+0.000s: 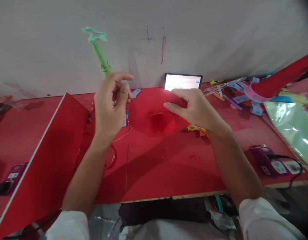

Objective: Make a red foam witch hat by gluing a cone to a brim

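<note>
A round red sheet (146, 103), apparently paper, is raised over the red table, with a dark funnel-like opening low in its middle. My right hand (191, 103) grips its upper right edge, thumb on the near face and fingers behind. Just left of the sheet, my left hand (112, 103) is up and apart from it. Its index finger juts out bent while the thumb meets the other curled fingers; whether anything small is pinched there is hidden. Behind that hand rises a green stick (100, 58) with writing and a mint fuzzy star outline on top.
A red board (51, 146) stands slanted at left. A tablet (183, 81) showing a timer leans on the wall. Red-handled scissors (113, 157) lie by my left forearm, a yellow tool (197, 129) behind my right wrist. Purple power sockets (269, 161) sit at right.
</note>
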Demonstrator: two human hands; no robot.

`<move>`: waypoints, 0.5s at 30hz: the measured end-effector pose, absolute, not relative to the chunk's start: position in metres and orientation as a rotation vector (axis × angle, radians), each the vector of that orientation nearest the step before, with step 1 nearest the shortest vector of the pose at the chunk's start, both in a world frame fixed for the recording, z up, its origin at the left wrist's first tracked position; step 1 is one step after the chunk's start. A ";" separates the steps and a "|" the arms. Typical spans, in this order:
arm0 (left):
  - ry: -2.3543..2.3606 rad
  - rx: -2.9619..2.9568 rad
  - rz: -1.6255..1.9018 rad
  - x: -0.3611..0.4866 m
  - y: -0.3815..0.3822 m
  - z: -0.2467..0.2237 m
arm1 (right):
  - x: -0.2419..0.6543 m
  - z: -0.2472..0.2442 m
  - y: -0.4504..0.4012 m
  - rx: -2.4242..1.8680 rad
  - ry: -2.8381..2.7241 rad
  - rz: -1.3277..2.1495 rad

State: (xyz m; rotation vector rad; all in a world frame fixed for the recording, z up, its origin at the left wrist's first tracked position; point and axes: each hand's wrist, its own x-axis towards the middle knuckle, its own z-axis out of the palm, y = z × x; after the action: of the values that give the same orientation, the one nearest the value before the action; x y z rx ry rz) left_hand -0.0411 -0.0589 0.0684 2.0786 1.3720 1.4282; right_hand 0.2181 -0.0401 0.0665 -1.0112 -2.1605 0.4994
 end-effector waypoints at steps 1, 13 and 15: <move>1.332 2.082 1.526 -0.041 -0.056 0.068 | 0.218 0.066 -0.040 -1.008 -2.140 0.508; 1.058 2.016 1.385 -0.057 -0.044 0.070 | 0.219 0.070 -0.040 -1.021 -2.006 0.565; 1.049 2.036 1.213 -0.059 -0.040 0.066 | 0.220 0.067 -0.037 -1.034 -1.945 0.564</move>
State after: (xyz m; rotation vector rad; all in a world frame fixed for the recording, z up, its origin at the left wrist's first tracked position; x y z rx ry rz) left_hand -0.0595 -0.0401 0.0662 2.0363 1.0487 1.2125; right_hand 0.2204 -0.0366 0.0667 -1.0338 -1.9448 0.5639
